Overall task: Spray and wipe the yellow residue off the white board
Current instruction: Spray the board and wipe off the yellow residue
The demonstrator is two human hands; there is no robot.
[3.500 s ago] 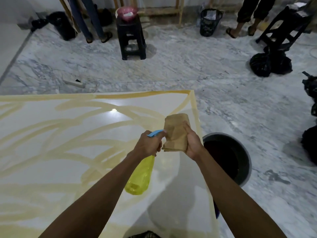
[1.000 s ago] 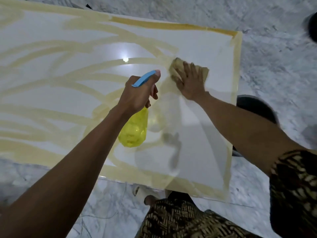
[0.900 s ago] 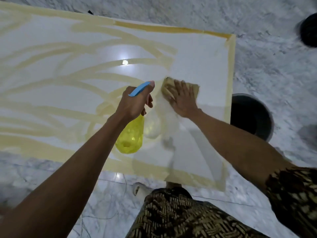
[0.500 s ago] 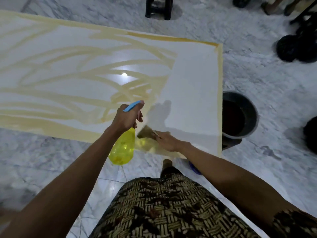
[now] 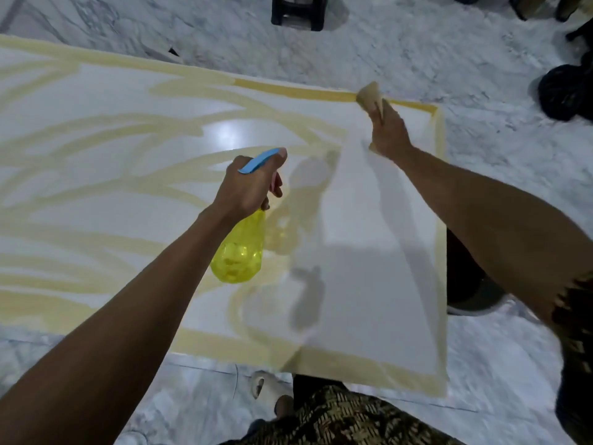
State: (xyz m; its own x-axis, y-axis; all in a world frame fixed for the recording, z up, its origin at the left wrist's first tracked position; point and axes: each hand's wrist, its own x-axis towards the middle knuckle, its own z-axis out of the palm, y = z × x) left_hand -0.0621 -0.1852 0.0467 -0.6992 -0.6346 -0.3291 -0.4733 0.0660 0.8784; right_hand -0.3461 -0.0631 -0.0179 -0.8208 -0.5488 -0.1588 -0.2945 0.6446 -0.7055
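Note:
The white board [image 5: 369, 252] lies flat, smeared with yellow residue [image 5: 96, 155] in curved streaks and along its edges. A wiped strip runs down its right part. My right hand [image 5: 388, 133] presses a tan cloth [image 5: 369, 96] on the yellow band at the far edge, near the right corner. My left hand [image 5: 248, 191] grips the neck of a yellow spray bottle [image 5: 239, 252] with a blue trigger, held above the middle of the board.
A dark bucket [image 5: 465, 284] stands on the marble floor against the board's right edge. A black stool [image 5: 298, 11] is beyond the far edge and black bags [image 5: 561, 91] lie at the far right. My foot [image 5: 266, 385] shows at the near edge.
My right hand has swept the cloth from the near edge of the board up to the far edge. The left hand still holds the bottle over the board.

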